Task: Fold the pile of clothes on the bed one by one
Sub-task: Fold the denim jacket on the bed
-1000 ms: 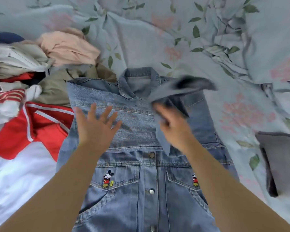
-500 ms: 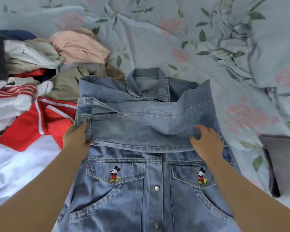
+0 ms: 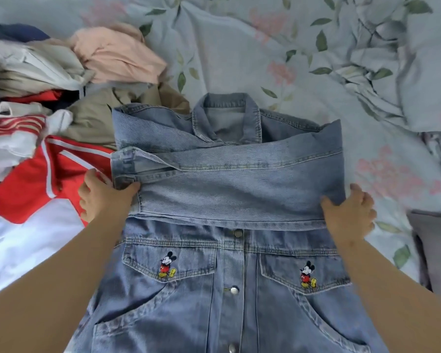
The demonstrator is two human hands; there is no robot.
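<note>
- Head view is showing a blue denim jacket [image 3: 229, 289] lying front-up on the floral bedsheet [image 3: 265, 52]. Its collar [image 3: 227, 118] is pointing away from the person, and both sleeves [image 3: 239, 189] are lying crossed over the chest, just above the two Mickey Mouse patches [image 3: 167, 264].
- Left hand [image 3: 99, 197] is gripping the jacket's edge below the sleeve cuff [image 3: 124, 169], with the thumb lying on top and the fingers curling underneath. Right hand [image 3: 349, 215] is pinching the opposite edge the same way, with its fingers tucking under the side.
- Crossed sleeves are probably only resting there. If the hands are about to be lifting this half towards the hem, the stiff denim could be springing open and the upper sleeve sliding off.
- Cuff is sitting right at the jacket's left edge, where it may be slipping out. A fold made now is likely coming out lopsided unless the cuff is being held in.
- Left fingers are lying against the red and white garment [image 3: 36, 200] beside the jacket, so they may be catching it and dragging it along.
- Far left shoulder is overlapping a khaki garment [image 3: 99, 115] at the foot of the unfolded pile [image 3: 36, 80]. A sharp pull may be disturbing that pile and tipping the peach garment [image 3: 117, 57] above it.
- Hem is running out of the bottom of the view, so I cannot tell whether it is lying flat. A hidden crease there could be getting pressed into the fold.
</note>
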